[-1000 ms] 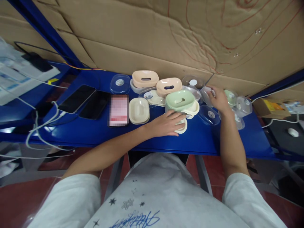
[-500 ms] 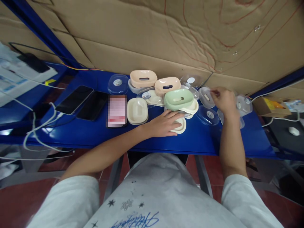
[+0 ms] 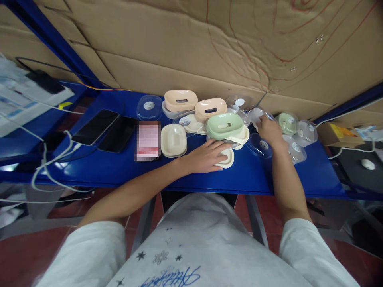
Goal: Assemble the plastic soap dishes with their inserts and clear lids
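A: Where is the left hand (image 3: pixel 206 157) resting?
B: It's lying just in front of the green dish (image 3: pixel 224 124), fingers spread, covering part of a cream lid (image 3: pixel 228 159).
A: And the right hand (image 3: pixel 270 130)?
B: It's resting at a clear dish (image 3: pixel 256 114), right of the green dish. The hand is hiding part of it, so I'm not managing to tell whether the fingers are pinching it.
A: What else is staying unclear?
B: The green dish is covering much of the stack beneath it. Blurred squares are masking the phone (image 3: pixel 149 139), well to its left.
A: Any open room?
B: Bare surface (image 3: pixel 251 177) is running in front of the green dish, towards the front edge. Behind it, a peach dish (image 3: pixel 209 104) and clear lids are crowding near the cardboard (image 3: pixel 167 52).
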Demonstrator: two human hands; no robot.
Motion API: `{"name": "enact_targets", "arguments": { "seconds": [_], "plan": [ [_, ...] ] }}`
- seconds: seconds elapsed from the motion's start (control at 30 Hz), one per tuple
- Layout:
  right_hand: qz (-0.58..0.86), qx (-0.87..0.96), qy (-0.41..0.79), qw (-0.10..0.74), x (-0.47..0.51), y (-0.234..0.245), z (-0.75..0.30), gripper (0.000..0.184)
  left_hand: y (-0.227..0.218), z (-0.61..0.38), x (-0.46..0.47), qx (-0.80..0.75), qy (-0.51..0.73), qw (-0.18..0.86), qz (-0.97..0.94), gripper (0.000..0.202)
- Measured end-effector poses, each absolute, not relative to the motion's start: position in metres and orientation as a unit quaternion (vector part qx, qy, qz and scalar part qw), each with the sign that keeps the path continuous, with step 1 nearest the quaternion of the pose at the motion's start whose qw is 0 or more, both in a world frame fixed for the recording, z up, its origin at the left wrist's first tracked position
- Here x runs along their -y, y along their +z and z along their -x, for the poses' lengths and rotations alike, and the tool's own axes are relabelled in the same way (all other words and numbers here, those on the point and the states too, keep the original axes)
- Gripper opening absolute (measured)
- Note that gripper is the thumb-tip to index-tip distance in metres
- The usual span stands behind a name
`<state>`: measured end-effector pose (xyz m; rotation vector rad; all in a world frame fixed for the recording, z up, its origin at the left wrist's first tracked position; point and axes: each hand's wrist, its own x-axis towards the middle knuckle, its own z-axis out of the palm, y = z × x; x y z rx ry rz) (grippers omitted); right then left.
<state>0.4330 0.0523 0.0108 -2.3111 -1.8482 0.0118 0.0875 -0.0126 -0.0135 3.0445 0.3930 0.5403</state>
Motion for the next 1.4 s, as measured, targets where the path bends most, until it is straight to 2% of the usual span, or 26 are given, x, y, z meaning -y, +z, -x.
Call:
{"name": "enact_targets", "arguments": {
  "seconds": [0.1,0.23,0.37,0.47,0.53,0.57,0.63,0.7,0.8,0.9,1.03,1.1,1.17,1.27,1.4],
  "plan": [
    [0.785,0.599,-0.02,0.154,-0.052,0.019,-0.432,0.061,-0.013,-0.088,0.013,-0.126,0.17,0.009,-0.977,0.033],
    [0.716,0.661,-0.05,0.221,-0.045,0.032,-0.415,0.054,-0.014,-0.089,0.013,-0.127,0.17,0.007,-0.977,0.033],
    [0.642,0.727,-0.095,0.222,-0.033,0.05,-0.403,0.045,-0.013,-0.088,0.014,-0.128,0.172,0.008,-0.977,0.032],
    [0.677,0.69,-0.118,0.228,-0.021,0.061,-0.422,0.044,-0.012,-0.087,0.013,-0.129,0.178,0.007,-0.976,0.035],
    [0.733,0.646,-0.095,0.191,-0.008,0.061,-0.447,0.045,-0.012,-0.087,0.012,-0.126,0.175,0.005,-0.976,0.039],
    [0.769,0.615,-0.077,0.159,-0.001,0.058,-0.461,0.048,-0.012,-0.086,0.012,-0.124,0.172,0.004,-0.977,0.042],
    [0.839,0.534,-0.033,0.1,0.017,0.047,-0.485,0.067,-0.011,-0.086,0.011,-0.122,0.168,0.002,-0.978,0.044],
    [0.879,0.469,0.005,0.087,0.037,0.035,-0.501,0.087,-0.011,-0.086,0.012,-0.121,0.17,0.004,-0.978,0.043],
    [0.888,0.442,0.007,0.126,0.065,0.02,-0.508,0.092,-0.011,-0.087,0.013,-0.119,0.18,0.015,-0.976,0.041],
    [0.863,0.465,-0.017,0.197,0.084,0.016,-0.5,0.084,-0.011,-0.088,0.013,-0.111,0.195,0.028,-0.974,0.041],
    [0.789,0.514,-0.03,0.337,0.084,0.019,-0.475,0.073,-0.011,-0.088,0.013,-0.111,0.213,0.025,-0.971,0.043],
    [0.724,0.581,-0.022,0.371,0.072,0.025,-0.457,0.072,-0.012,-0.088,0.013,-0.116,0.21,0.02,-0.97,0.043],
    [0.637,0.685,-0.013,0.355,0.053,0.036,-0.434,0.074,-0.013,-0.089,0.012,-0.117,0.203,0.019,-0.972,0.04],
    [0.53,0.802,-0.011,0.277,0.018,0.057,-0.399,0.072,-0.015,-0.089,0.012,-0.112,0.198,0.018,-0.974,0.037],
    [0.515,0.828,-0.057,0.215,-0.02,0.081,-0.365,0.061,-0.016,-0.089,0.011,-0.118,0.198,0.01,-0.973,0.035]
  ]
}}
